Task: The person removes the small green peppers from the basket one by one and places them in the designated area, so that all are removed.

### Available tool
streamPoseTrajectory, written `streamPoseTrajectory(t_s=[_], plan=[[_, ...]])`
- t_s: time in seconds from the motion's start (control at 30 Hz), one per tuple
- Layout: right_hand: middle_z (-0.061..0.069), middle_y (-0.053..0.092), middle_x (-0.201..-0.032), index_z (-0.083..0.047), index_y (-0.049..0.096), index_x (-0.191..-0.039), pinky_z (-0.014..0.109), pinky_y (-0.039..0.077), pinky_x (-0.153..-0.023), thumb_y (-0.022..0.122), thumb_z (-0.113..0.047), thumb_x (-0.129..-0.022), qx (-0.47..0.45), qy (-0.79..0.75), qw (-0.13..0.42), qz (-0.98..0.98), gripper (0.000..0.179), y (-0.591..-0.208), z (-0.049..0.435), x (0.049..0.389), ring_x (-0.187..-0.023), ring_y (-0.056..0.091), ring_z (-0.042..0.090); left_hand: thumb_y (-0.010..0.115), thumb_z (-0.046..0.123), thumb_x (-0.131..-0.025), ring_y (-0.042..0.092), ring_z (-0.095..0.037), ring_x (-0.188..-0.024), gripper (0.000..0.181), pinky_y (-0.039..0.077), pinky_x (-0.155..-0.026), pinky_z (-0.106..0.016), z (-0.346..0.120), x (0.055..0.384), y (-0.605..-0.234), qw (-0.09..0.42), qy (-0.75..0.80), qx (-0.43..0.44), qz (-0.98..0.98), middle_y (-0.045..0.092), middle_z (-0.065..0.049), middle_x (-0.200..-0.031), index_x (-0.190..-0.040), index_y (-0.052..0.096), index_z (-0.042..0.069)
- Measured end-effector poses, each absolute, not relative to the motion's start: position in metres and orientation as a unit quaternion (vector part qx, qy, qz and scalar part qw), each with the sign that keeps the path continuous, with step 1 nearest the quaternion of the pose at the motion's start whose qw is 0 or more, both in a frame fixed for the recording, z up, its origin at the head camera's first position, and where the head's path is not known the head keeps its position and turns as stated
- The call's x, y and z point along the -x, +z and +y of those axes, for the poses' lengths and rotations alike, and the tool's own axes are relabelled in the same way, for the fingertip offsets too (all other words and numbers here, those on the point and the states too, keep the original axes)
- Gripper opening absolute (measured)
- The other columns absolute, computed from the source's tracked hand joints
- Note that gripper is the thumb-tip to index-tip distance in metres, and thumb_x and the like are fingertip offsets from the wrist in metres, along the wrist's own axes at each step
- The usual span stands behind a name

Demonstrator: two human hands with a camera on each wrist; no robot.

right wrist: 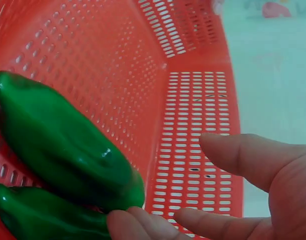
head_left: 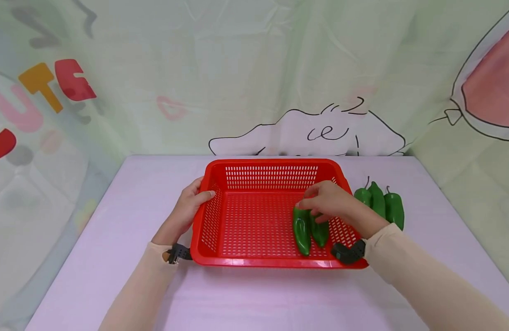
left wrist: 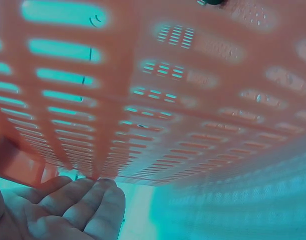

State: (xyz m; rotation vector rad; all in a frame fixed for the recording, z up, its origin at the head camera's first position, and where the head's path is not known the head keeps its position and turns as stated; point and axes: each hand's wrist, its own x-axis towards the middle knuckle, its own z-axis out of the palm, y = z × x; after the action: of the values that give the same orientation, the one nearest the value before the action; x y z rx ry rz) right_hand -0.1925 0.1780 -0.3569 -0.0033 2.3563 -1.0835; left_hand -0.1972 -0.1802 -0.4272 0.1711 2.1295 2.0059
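A red plastic basket (head_left: 262,230) with slotted walls stands on the table. My left hand (head_left: 191,202) grips its left rim, thumb inside and fingers outside; the left wrist view shows these fingers (left wrist: 88,207) under the perforated wall. Two green peppers lie side by side at the right of the basket: one pepper (head_left: 302,232) further left, the other pepper (head_left: 319,232) partly under my right hand (head_left: 326,200). In the right wrist view, the right thumb stands apart from the fingers, whose tips are at the end of the nearer pepper (right wrist: 68,145); nothing is pinched between them.
Several more green peppers (head_left: 377,200) lie on the table (head_left: 254,299) just right of the basket, partly behind the right forearm. A printed cloth (head_left: 254,69) hangs behind the table. Dark wrist cameras (head_left: 348,253) sit on both wrists.
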Motion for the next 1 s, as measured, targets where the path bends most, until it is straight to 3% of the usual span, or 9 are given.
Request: streamPoseTrajectory(t_s=[0.27, 0.47, 0.7, 1.0], plan=[[0.024, 0.066, -0.124, 0.01, 0.06, -0.133, 0.044, 0.066, -0.075, 0.076, -0.025, -0.093, 0.025, -0.366, 0.307, 0.878, 0.055, -0.362, 0.17, 0.201, -0.097, 0.072, 0.034, 0.054, 0.015, -0.105, 0.068, -0.045, -0.112, 0.057, 0.064, -0.083, -0.045, -0.183, 0.198, -0.428, 0.103, 0.68, -0.055, 0.724, 0.057, -0.028, -0.141, -0.158, 0.037, 0.008], [0.013, 0.072, -0.097, 0.002, 0.072, -0.108, 0.044, 0.066, -0.075, 0.077, -0.024, -0.092, 0.032, -0.346, 0.334, 0.876, 0.031, -0.371, 0.161, 0.208, -0.086, 0.072, 0.026, 0.056, 0.015, -0.104, 0.067, -0.046, -0.114, 0.058, 0.064, -0.084, -0.044, -0.184, 0.199, -0.428, 0.108, 0.68, -0.045, 0.724, 0.057, -0.025, -0.141, -0.159, 0.037, 0.011], [0.012, 0.071, -0.095, 0.003, 0.07, -0.115, 0.042, 0.066, -0.072, 0.081, -0.021, -0.089, 0.041, -0.325, 0.354, 0.876, 0.037, -0.378, 0.15, 0.211, -0.078, 0.072, 0.023, 0.059, 0.014, -0.103, 0.066, -0.049, -0.117, 0.059, 0.063, -0.084, -0.045, -0.185, 0.2, -0.427, 0.127, 0.697, -0.033, 0.705, 0.057, -0.026, -0.142, -0.158, 0.039, 0.012], [0.01, 0.068, -0.083, 0.0, 0.069, -0.088, 0.039, 0.065, -0.066, 0.082, -0.013, -0.085, 0.069, -0.307, 0.348, 0.883, 0.019, -0.386, 0.135, 0.214, -0.067, 0.07, 0.018, 0.062, 0.016, -0.102, 0.07, -0.041, -0.113, 0.06, 0.063, -0.086, -0.044, -0.188, 0.204, -0.428, 0.134, 0.695, -0.033, 0.706, 0.058, -0.026, -0.142, -0.158, 0.04, 0.01]])
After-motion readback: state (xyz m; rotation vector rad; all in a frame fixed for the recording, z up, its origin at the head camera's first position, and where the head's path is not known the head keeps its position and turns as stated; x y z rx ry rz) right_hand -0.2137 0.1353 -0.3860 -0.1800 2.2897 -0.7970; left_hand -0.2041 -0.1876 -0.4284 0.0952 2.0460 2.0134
